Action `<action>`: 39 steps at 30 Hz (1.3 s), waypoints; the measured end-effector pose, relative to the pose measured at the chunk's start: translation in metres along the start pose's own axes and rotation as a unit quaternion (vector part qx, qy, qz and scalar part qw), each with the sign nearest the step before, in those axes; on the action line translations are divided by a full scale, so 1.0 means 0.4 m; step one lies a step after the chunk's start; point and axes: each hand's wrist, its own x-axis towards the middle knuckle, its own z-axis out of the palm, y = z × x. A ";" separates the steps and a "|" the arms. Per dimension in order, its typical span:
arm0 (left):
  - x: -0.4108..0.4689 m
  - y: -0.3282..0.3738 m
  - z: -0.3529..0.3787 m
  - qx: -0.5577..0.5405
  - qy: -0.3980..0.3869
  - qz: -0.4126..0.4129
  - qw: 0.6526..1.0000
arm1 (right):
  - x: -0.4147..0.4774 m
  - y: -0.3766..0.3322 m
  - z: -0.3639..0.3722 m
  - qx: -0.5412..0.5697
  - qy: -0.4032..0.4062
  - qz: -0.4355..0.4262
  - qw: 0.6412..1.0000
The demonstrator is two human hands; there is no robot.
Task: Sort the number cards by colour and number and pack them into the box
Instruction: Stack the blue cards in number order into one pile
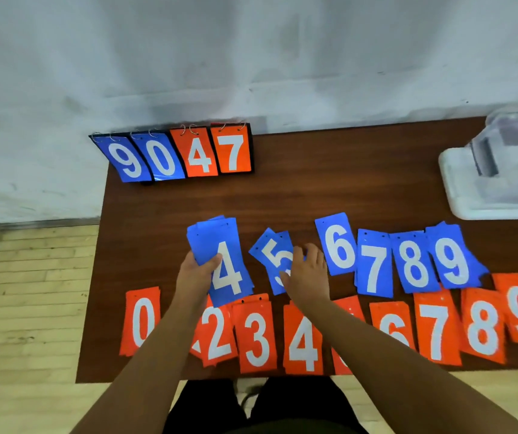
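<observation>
**While the left hand grasps the blue 4s, the right is on the blue 5s**

As I watch through the head camera, the left hand (pixel 196 270) grasps a blue 4 stack (pixel 223 255), thumb across the top card's face. Just right of it, the right hand (pixel 306 274) lies on the blue 5 cards (pixel 272 252), thumb on the face and fingers bent over the right edge. I cannot tell whether it actually grips them.

Right of that hand lie the blue 6 (pixel 337 244), blue 7 (pixel 373 264), blue 8 (pixel 412 261) and blue 9 (pixel 452 258), overlapping one another. Nearer than both hands, under the forearms, the orange row (pixel 256 336) runs from 0 to 9 along the table (pixel 314 189). Far beyond the right hand, to its right, sits the clear box (pixel 508 170). Beyond the left hand stands a flip scoreboard (pixel 176 155) reading 9 0 4 7.
</observation>
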 end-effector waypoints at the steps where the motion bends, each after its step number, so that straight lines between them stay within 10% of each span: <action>1: 0.000 -0.001 -0.001 0.000 0.006 -0.002 1.000 | 0.015 -0.004 -0.008 -0.004 -0.001 0.026 1.000; 6: 0.003 -0.026 -0.013 0.022 0.035 -0.018 0.999 | 0.049 -0.052 0.000 -0.067 -0.063 0.092 0.991; 15: 0.019 -0.032 -0.019 0.073 0.061 -0.020 0.995 | 0.083 -0.032 -0.053 0.169 -0.065 0.135 0.974; 21: 0.036 -0.014 0.051 0.089 0.036 -0.023 0.995 | 0.051 -0.010 -0.141 0.622 -0.083 0.154 0.763; 28: 0.012 -0.005 0.213 0.061 -0.119 0.001 0.991 | -0.008 -0.055 -0.148 0.291 -0.066 0.057 0.953; 39: 0.036 -0.044 0.198 0.059 -0.030 -0.034 0.997 | 0.020 0.144 -0.066 -0.038 -0.055 0.021 0.998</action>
